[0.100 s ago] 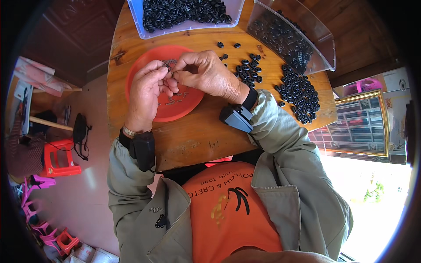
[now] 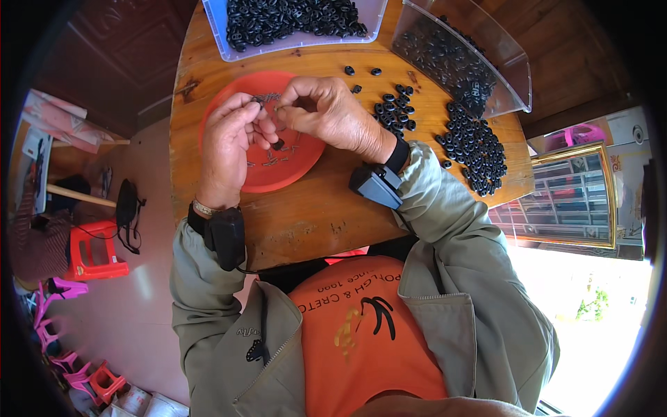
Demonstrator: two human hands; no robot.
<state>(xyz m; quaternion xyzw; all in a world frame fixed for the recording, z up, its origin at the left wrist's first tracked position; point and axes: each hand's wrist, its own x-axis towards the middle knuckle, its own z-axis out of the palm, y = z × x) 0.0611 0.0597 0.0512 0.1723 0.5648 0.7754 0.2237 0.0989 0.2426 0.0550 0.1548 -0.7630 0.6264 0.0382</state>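
Note:
Both my hands are raised over a round red-orange basin that holds scattered small grey metal pins. Thumb and forefinger of my left hand grip a small black plastic piece. A second black piece shows by its lower fingertips; whether they hold it is unclear. Close to its right, with a small gap between, my right hand has thumb and forefinger pinched together. Something tiny seems to be at those fingertips, too small to name.
Loose black oval pieces lie on the wooden table in a small group and a larger pile. A clear tub and a tilted clear bin, both with many black pieces, stand at the back. Stools are left.
My fingertips have drawn slightly apart, the right hand shifting a little to the right. The black piece by my left hand's lower fingers shows more plainly.

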